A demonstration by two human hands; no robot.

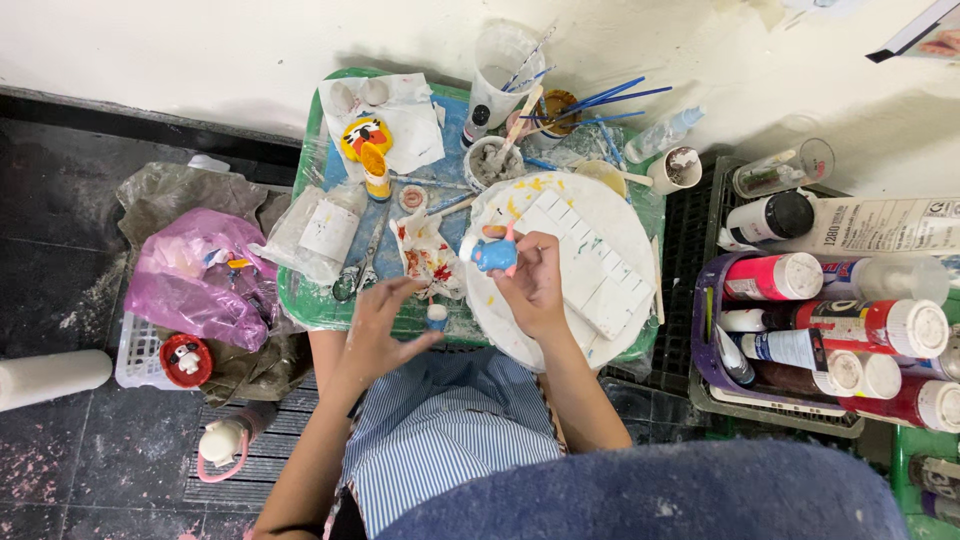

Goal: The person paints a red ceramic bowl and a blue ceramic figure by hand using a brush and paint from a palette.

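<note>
The right hand (535, 280) closes its fingers (515, 262) around a small blue figurine (492, 254), held just above the round white palette (520, 330) with yellow paint spots. The left hand (385, 325) has its fingers (412, 290) spread open and holds nothing; it hovers near a tiny white-and-blue bottle (437, 317) on the green tabletop (300, 300) (whether it touches the bottle, I cannot tell). At the right, a purple basket (703, 360) holds paint bottles (880, 327) lying down, red and white with white caps. A pink plastic bag (195, 280) lies at the left.
</note>
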